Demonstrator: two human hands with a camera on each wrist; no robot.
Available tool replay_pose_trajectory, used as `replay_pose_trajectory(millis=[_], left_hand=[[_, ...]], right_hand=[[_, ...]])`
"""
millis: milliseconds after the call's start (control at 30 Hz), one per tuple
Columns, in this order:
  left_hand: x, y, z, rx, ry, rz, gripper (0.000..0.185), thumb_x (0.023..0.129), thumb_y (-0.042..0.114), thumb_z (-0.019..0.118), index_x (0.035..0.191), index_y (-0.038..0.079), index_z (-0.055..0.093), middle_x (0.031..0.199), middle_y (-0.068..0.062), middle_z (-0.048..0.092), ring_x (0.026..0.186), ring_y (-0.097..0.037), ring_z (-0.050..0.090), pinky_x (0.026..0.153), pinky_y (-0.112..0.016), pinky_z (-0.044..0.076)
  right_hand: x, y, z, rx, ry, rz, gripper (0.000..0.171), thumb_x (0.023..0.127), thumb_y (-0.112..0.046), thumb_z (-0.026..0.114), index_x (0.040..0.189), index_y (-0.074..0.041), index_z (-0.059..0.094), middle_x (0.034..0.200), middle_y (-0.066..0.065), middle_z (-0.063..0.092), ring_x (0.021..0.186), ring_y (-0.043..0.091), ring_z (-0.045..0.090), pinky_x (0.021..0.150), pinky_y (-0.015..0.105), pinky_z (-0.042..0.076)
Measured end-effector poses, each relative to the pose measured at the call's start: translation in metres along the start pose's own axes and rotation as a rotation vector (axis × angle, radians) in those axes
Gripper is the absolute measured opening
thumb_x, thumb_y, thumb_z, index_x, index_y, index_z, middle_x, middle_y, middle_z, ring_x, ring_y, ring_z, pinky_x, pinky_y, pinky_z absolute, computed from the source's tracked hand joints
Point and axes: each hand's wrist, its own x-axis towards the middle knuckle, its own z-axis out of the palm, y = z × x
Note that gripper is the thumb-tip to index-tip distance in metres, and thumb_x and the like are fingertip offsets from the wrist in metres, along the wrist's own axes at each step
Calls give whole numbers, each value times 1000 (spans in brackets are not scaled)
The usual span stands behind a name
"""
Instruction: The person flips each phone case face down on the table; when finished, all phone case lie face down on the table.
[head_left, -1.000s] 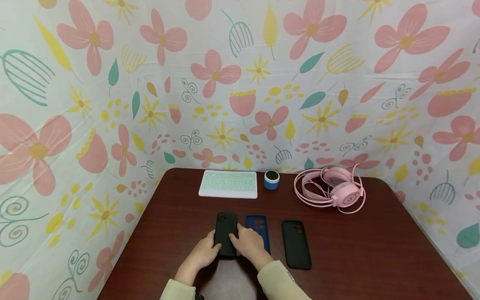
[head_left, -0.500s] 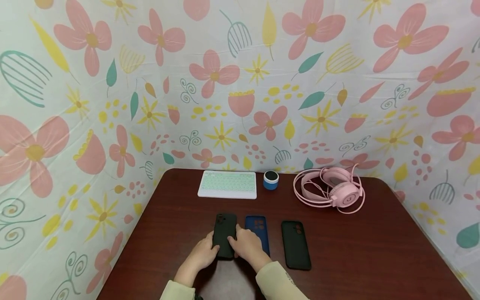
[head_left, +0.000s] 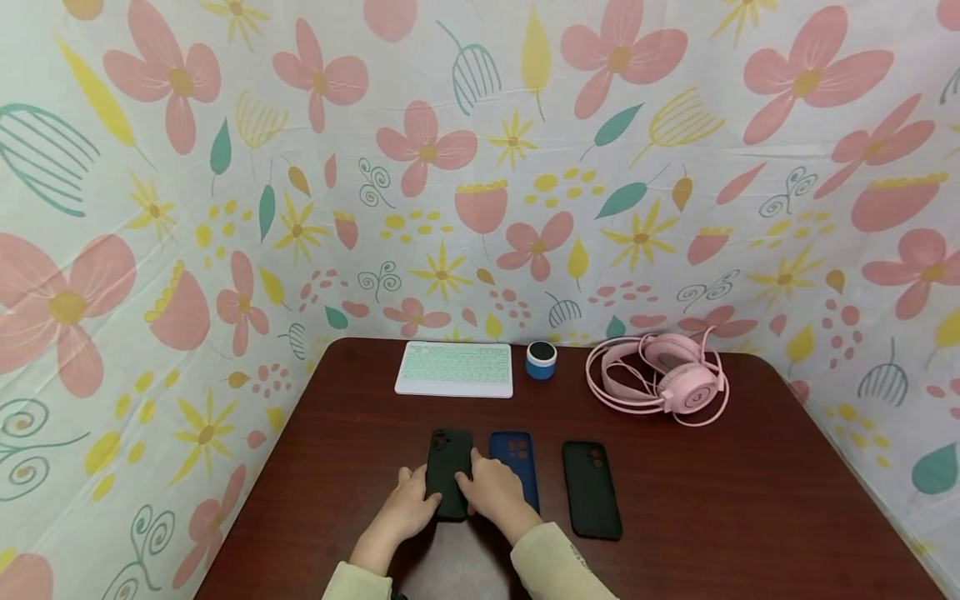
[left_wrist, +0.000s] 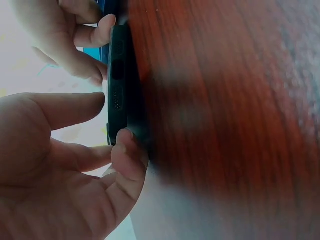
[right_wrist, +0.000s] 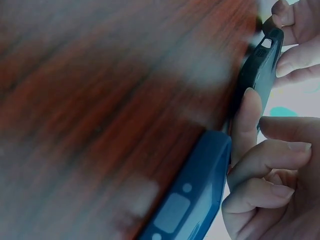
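Note:
A black phone case (head_left: 450, 479) with a camera cutout at its top left lies face up between both hands. My left hand (head_left: 403, 508) pinches its lower left, thumb on the face and fingers at the edge. On the opposite long side my right hand (head_left: 497, 490) grips it, thumb on top. In the left wrist view, the case's bottom edge (left_wrist: 117, 90) shows a port opening and small speaker holes, close over the table. Beside it, partly covered by the right hand, lies a blue phone case (head_left: 527, 473). Another dark phone case (head_left: 592, 496) lies further right.
Behind the cases on the brown wooden table (head_left: 697, 508) sit a white keyboard (head_left: 454, 370), a small blue and white round speaker (head_left: 541, 363) and pink headphones (head_left: 686, 385). A flower-patterned cloth (head_left: 525, 150) hangs behind the table and along its left.
The black phone case has slid very slightly toward the person, both hands keeping hold of it. A finger of the left hand has lifted a little from its left edge.

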Motion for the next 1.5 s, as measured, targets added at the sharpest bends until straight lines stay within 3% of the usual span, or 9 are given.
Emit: replay_pose_trajectory(millis=[433,633,800,933,1100,1267,1500], left_hand=[[-1,1,2,39,12,-21,61,96,17,59,143,-11,34,123,-30,37,105,-45,53,87,-56,42],[-2,0,2,29,1,-32,62,98,22,57,144,-10,33,125,-29,37,109,-45,52,87,-56,42],[-2,2,1,12,-13,-39,62,98,26,56,145,-8,33,131,-32,34,114,-47,49,89,-59,40],[-1,5,2,69,35,-52,60,98,28,57,142,-9,38,131,-32,37,117,-47,44,88,-58,40],[5,16,9,151,125,-5,58,98,29,58,140,-7,43,129,-29,42,119,-45,40,88,-56,41],[15,34,23,192,119,53,56,97,29,58,140,-5,45,132,-28,44,119,-43,40,89,-56,39],[24,56,48,266,103,115,55,96,29,61,138,-4,49,119,-21,51,102,-34,45,80,-51,40]], right_hand=[[-2,0,-3,8,-18,-7,61,99,-37,53,143,3,42,40,-4,49,42,14,50,51,35,43],[-3,2,-2,35,-32,-15,60,99,-36,53,144,3,41,42,-4,51,41,13,51,47,32,42],[-7,3,-4,21,-2,-29,57,99,-36,54,141,1,46,44,-3,50,43,13,49,49,34,44],[-13,4,-10,17,40,-44,54,98,-37,55,140,-3,50,49,-3,49,42,13,48,45,34,41],[-18,11,-25,19,122,-45,52,97,-38,56,139,-7,52,47,-5,48,38,14,45,39,32,36],[-19,27,-40,25,145,9,53,97,-37,56,142,-11,49,46,-8,49,39,13,47,40,32,36],[-18,55,-51,-42,223,122,58,95,-40,59,144,-13,47,49,0,46,41,17,44,40,32,33]])
